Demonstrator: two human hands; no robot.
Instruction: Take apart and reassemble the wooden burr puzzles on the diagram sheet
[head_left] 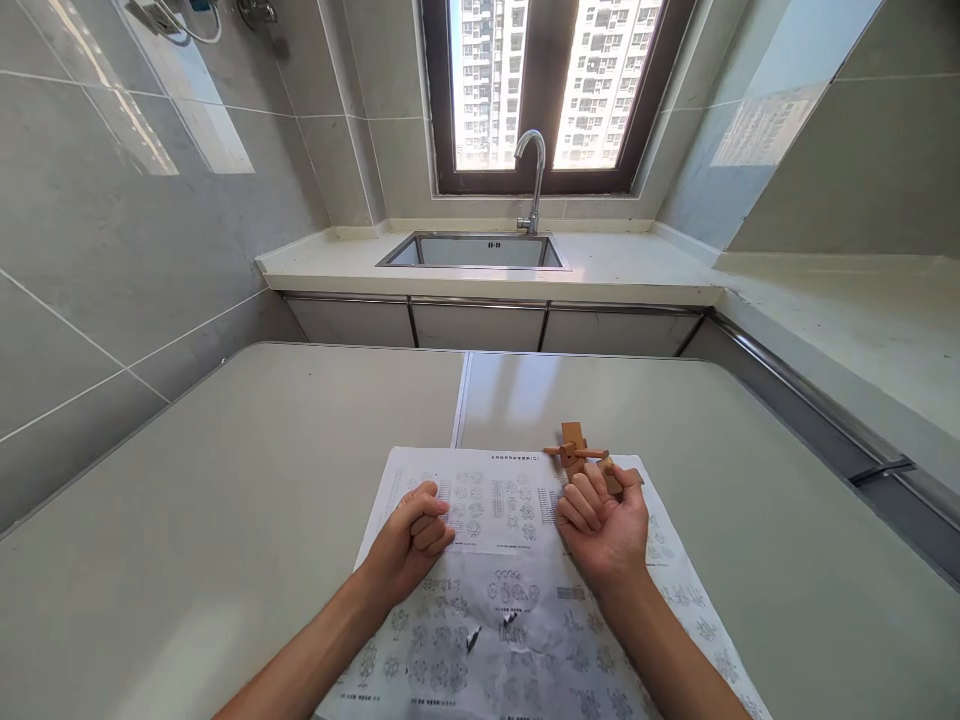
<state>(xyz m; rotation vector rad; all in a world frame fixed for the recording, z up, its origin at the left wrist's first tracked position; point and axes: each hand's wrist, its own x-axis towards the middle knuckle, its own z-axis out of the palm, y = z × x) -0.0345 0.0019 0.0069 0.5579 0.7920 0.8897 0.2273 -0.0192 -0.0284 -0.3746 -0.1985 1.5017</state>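
My left hand (414, 535) is curled closed over the left part of a printed sheet (510, 575), with nothing showing between the fingers. To the right, my right hand (606, 525) is closed with its palm turned up. A small wooden piece (608, 465) shows at its fingertips, partly hidden by them. Just beyond lie brown wooden parts: a flat block (572, 434) with a round rod (596, 454) across it. The sheet carries rows of line diagrams and small text; it is creased and torn in two spots near its middle.
The sheet rests on a pale table (225, 520) with a seam down its far half. Behind it a counter (330, 262) holds a sink (480, 250) and a chrome tap (534, 185) below a window. Another counter (847, 310) runs along the right; a tiled wall stands left.
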